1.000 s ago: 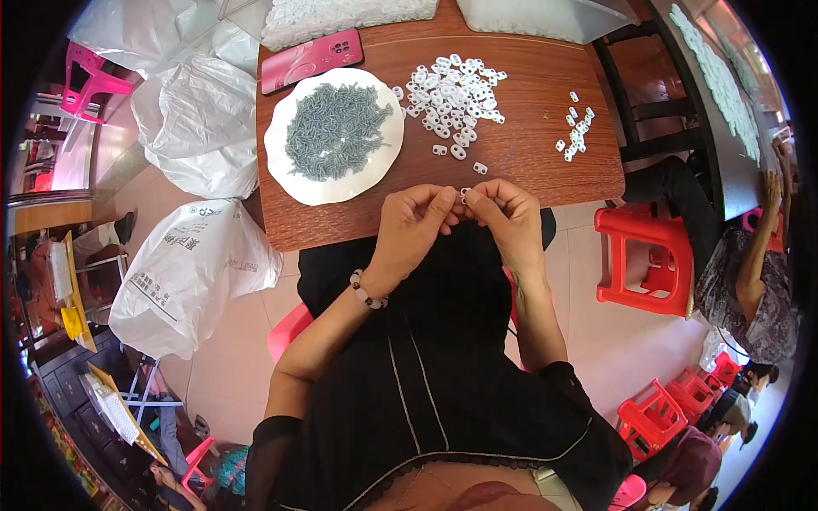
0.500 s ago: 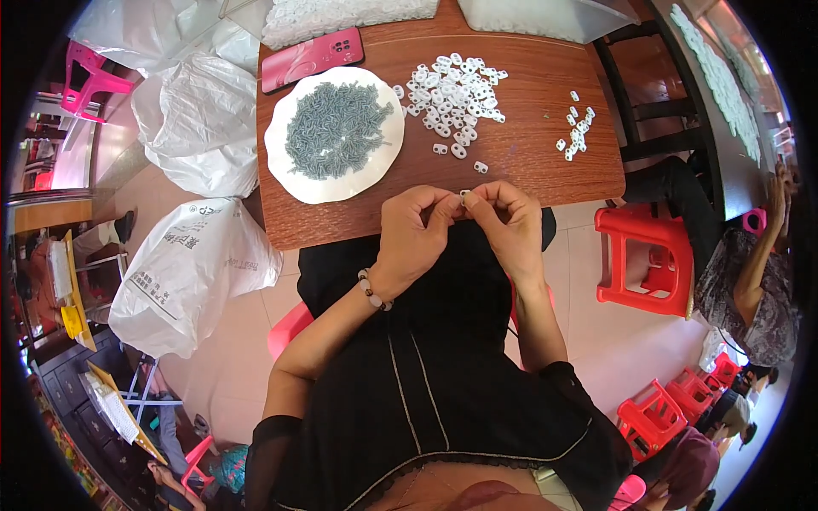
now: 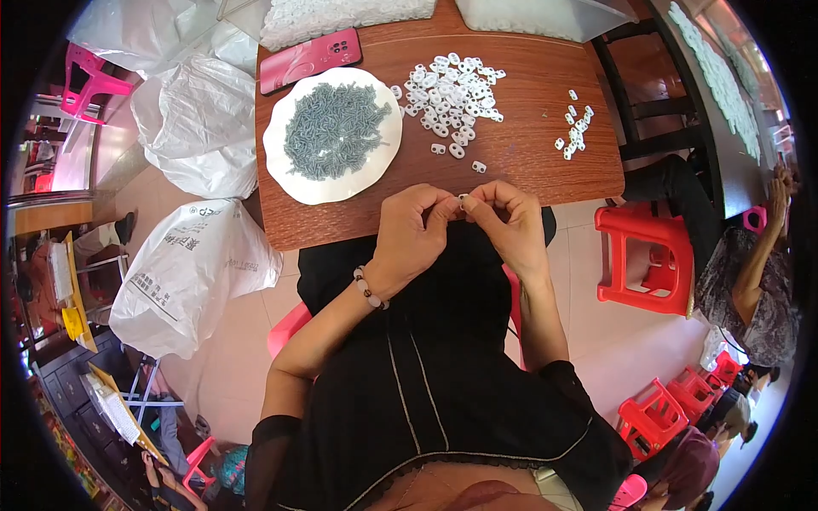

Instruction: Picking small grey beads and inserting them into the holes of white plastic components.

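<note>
White scalloped plate [image 3: 388, 157] = reference, heaped with short grey rods [image 3: 332, 132]. Right hand [image 3: 511, 226]: grip clenched on a white two-hole piece [image 3: 463, 203], pinched thumb to index, off the plate's near-right side by the near edge of the wooden tabletop [image 3: 541, 102]. Left hand [image 3: 413, 226], beaded bracelet [image 3: 368, 288] at its wrist: thumb and index tips meet right at that same piece; can't tell if this grip is clamped on it or just against it. Pink phone [image 3: 311, 61] just beyond plate's far rim. Pile of white two-hole pieces [image 3: 452, 94] right of plate, loose piece [image 3: 480, 167] right and nearer, small cluster [image 3: 578, 136] well right. White plastic sacks [image 3: 200, 128] left of plate, off the tabletop
</note>
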